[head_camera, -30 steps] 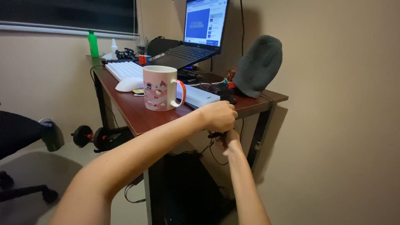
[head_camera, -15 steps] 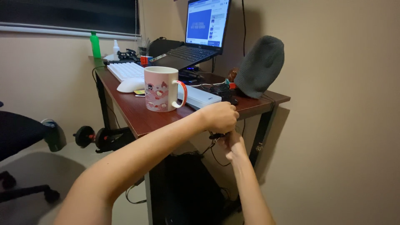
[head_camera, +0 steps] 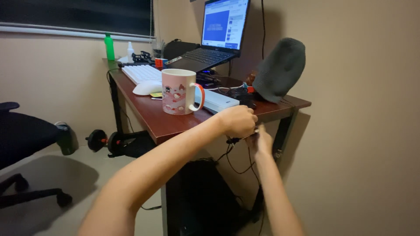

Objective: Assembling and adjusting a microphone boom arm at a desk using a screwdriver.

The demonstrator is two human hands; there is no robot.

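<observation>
Thin black cable (head_camera: pixel 232 140) hanging just under front edge of counter (head_camera: pixel 153 118), pinched between both hands. Left hand (head_camera: pixel 238 121) clenched in a fist on the cable at the edge. Right hand (head_camera: pixel 259 140) just below, touching it, grip on same cable, fingers mostly hidden. Pink mug (head_camera: pixel 178 91) near, on top.
</observation>
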